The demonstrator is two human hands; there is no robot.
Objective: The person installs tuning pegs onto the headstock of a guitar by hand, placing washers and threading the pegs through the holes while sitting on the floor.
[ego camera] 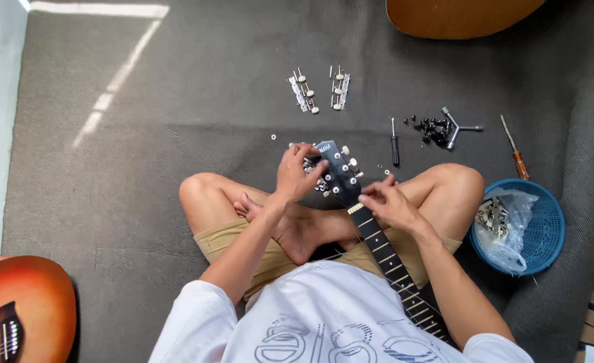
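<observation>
Guitar neck lies across my crossed legs on the grey carpet, headstock pointing at the carpet's far edge. My left hand has its grip closed around the tuner strip on the headstock's left side. My right hand sits at the nut, fingers pinched together; on what, I can't tell. Risks: the unsupported neck could roll off my knee; the loose washers near the headstock could get knocked into the pile and lost.
</observation>
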